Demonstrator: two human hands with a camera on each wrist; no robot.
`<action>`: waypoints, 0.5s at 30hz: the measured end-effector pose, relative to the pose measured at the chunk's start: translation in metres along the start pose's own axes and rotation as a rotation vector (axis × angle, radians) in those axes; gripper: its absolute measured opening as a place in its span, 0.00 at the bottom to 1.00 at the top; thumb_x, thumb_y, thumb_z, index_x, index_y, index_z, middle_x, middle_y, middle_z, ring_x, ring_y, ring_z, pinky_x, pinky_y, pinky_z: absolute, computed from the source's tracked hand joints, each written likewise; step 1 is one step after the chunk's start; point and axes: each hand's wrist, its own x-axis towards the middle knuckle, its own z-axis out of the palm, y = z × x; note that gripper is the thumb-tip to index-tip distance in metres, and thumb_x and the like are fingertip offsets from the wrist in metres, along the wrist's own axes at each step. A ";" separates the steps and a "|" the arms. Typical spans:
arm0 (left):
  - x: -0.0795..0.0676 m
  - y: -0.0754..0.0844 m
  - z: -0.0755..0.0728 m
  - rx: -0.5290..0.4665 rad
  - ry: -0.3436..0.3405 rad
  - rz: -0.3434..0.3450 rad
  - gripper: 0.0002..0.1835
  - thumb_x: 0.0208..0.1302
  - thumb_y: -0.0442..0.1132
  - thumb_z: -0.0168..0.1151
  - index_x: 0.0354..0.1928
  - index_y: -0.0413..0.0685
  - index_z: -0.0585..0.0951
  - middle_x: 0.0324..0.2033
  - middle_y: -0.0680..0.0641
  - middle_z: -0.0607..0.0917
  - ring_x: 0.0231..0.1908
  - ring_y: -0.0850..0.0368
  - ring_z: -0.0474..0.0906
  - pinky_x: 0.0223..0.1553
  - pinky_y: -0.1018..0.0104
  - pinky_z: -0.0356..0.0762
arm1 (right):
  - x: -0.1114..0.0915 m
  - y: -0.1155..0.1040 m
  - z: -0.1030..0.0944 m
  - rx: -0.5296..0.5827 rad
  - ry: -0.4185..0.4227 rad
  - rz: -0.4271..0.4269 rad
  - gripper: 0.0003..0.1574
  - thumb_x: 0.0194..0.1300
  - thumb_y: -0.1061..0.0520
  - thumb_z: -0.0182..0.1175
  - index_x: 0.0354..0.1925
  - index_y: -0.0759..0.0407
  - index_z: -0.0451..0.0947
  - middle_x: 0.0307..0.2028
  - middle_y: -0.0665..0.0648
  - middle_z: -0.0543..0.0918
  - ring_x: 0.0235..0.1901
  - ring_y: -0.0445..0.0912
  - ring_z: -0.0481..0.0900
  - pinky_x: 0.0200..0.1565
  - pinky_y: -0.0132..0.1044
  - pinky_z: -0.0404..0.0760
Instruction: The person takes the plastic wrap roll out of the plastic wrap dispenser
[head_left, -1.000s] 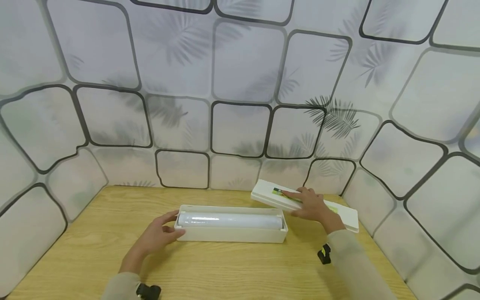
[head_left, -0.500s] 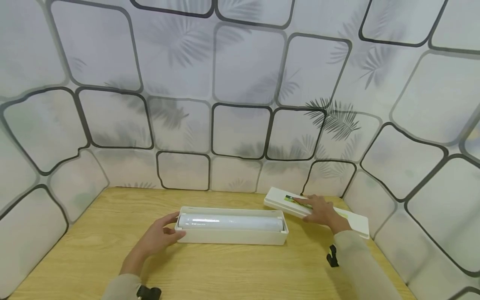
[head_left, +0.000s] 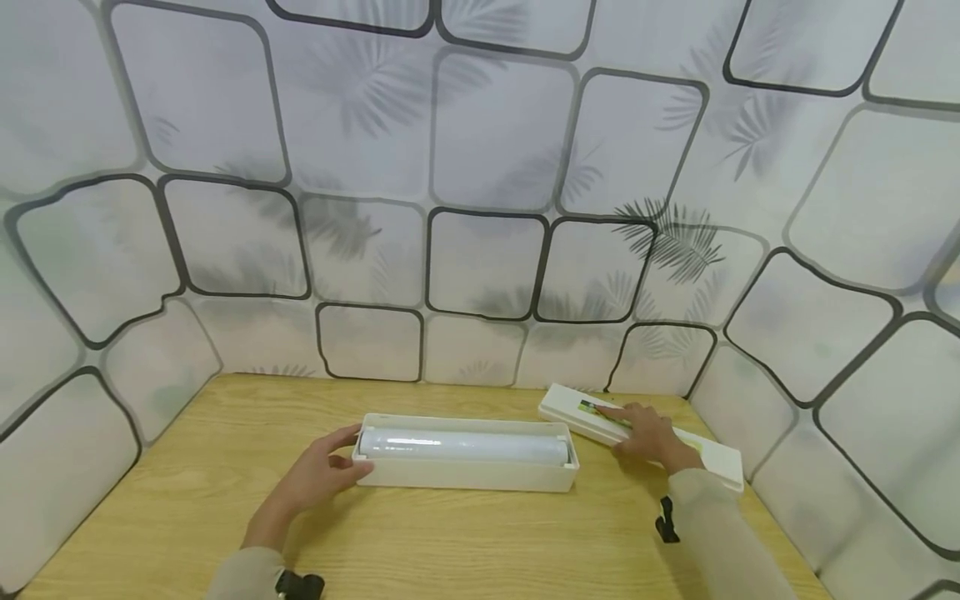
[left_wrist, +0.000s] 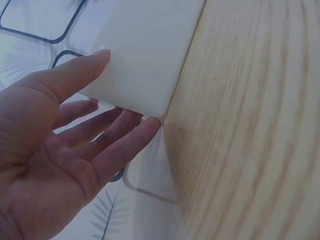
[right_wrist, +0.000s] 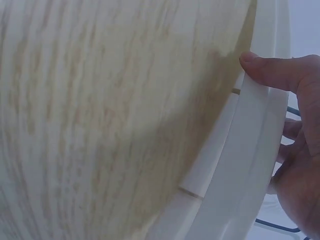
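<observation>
A long white box [head_left: 468, 476] sits on the wooden table, its top uncovered. Inside lies a glossy whitish roll [head_left: 465, 445] that looks like plastic wrap. My left hand [head_left: 318, 472] holds the box's left end, thumb at the front wall and fingers at the end; the left wrist view has the thumb [left_wrist: 85, 72] against the box's smooth face. To the right, my right hand [head_left: 648, 433] grips a long white lid [head_left: 722, 463] with a green label, its thumb on the near edge. In the right wrist view the lid's edge [right_wrist: 240, 160] slants close over the table.
The light wood table [head_left: 450, 542] runs back to a wall [head_left: 487, 258] covered in grey outlined squares and leaf prints. A side wall [head_left: 847, 450] stands near the lid's right end. Black camera mounts [head_left: 300, 583] sit on both wrists.
The right hand has moved the lid rightward and a little nearer, lowering it toward the table. The left hand and the box have stayed in place.
</observation>
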 end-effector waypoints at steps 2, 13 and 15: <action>0.000 0.000 0.000 0.002 0.000 -0.005 0.42 0.69 0.38 0.69 0.76 0.29 0.59 0.68 0.22 0.70 0.46 0.48 0.86 0.39 0.69 0.84 | -0.001 0.001 0.002 0.008 0.000 0.011 0.48 0.52 0.54 0.75 0.71 0.46 0.74 0.62 0.74 0.78 0.55 0.74 0.75 0.45 0.73 0.72; 0.000 0.000 0.001 -0.006 0.008 -0.004 0.41 0.68 0.37 0.69 0.76 0.29 0.60 0.68 0.22 0.71 0.44 0.50 0.86 0.39 0.70 0.84 | 0.003 0.004 0.004 -0.044 -0.008 0.009 0.48 0.51 0.56 0.77 0.71 0.49 0.74 0.63 0.71 0.78 0.56 0.73 0.76 0.47 0.78 0.73; 0.000 0.001 0.001 -0.002 0.009 -0.005 0.41 0.69 0.37 0.69 0.76 0.29 0.60 0.68 0.22 0.70 0.45 0.50 0.86 0.39 0.70 0.84 | 0.002 0.003 0.003 -0.040 -0.007 0.013 0.47 0.52 0.57 0.76 0.71 0.50 0.75 0.64 0.73 0.77 0.56 0.73 0.76 0.47 0.78 0.73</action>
